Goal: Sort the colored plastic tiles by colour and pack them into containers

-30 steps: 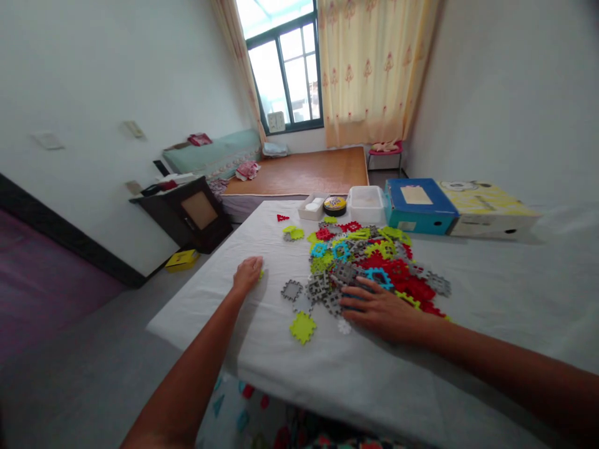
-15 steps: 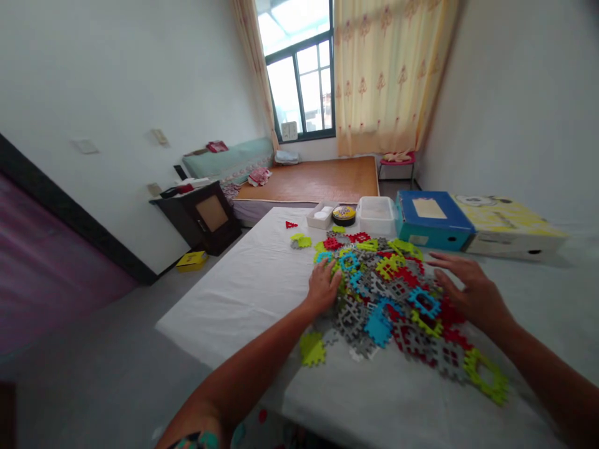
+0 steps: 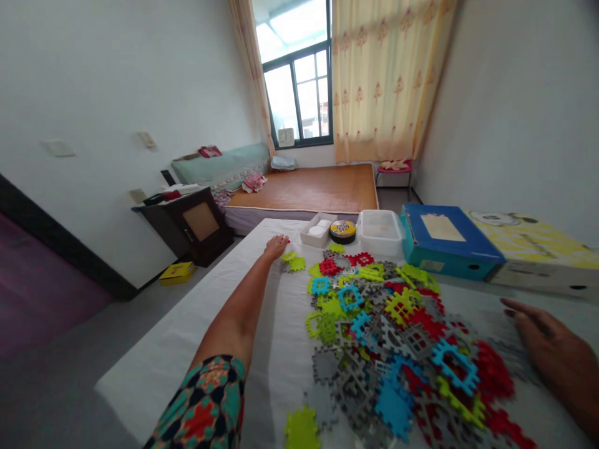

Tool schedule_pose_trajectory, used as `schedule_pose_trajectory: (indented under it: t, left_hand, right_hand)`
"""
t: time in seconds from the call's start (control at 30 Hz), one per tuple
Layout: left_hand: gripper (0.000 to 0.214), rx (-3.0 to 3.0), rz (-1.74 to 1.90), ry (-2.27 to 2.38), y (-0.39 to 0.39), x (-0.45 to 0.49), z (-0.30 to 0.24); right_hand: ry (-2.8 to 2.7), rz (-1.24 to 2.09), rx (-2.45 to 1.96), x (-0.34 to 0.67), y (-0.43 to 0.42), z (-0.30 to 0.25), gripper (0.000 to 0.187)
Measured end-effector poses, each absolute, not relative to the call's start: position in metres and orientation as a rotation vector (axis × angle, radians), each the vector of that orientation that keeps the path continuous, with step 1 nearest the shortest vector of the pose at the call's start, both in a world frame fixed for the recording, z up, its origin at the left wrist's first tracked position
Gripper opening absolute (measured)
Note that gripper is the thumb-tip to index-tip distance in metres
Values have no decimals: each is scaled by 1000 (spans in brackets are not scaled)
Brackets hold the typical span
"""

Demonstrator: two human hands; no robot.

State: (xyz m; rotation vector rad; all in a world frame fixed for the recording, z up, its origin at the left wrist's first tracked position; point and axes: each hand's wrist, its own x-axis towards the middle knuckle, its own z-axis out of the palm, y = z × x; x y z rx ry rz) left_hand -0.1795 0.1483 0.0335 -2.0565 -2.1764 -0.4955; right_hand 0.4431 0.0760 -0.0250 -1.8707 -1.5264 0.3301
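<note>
My left hand (image 3: 277,247) reaches to the far left part of the table, its fingers closed over a small red toothed plastic piece (image 3: 288,241), of which only a bit shows at the fingertips. My right hand (image 3: 550,340) is off the right side of a heap of interlocking plastic pieces (image 3: 374,330); its fingers are stretched and apart, holding nothing. In the heap lie grey, red, blue and lime-green toothed plates, some with window-like openings. Two lime-green pieces (image 3: 294,262) rest just nearer than my left hand. Another lime-green plate (image 3: 302,428) lies at the near edge of the heap.
Along the back of the white-covered table (image 3: 196,340) stand a white open box (image 3: 317,231), a round black-and-yellow tin (image 3: 343,231), a clear plastic tub (image 3: 381,233), a blue box (image 3: 449,240) and a yellow-and-white box (image 3: 538,249). A bed and a dark cabinet (image 3: 199,226) are beyond.
My left hand has left the heap's left edge and moved forward and left onto the red piece. My right hand has drawn away to the right. The view has shifted closer to the table.
</note>
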Motion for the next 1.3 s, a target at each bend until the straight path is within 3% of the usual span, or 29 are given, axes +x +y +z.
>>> schedule_pose_trajectory:
  t: [0.13,0.33,0.57,0.9,1.1,1.3]
  left_hand:
    - [34,-2173,-568,-2199,153,-161,14]
    - [50,-2432,-745,-2063,93,-106,4]
    - [55,-2898,-1300,-1821,79,-57,35]
    - [49,-2757,-985,-2117,176,-14,22]
    - [68,-3044,-936,-2157,159,12,33]
    - [70,-3350,-1050,-2019,112,40,69]
  right_hand:
    - [-1544,332,-1861,443,76,-26,48]
    - [-1582,344,-1805,435,75,-23,50]
    - [-1595,364,-1734,430,74,-23,47]
    - [-1625,442,-1620,427,74,-23,39]
    - [-1653,445,-1572,427,76,-26,35]
    - [-1665,481,-1562,427,78,-24,33]
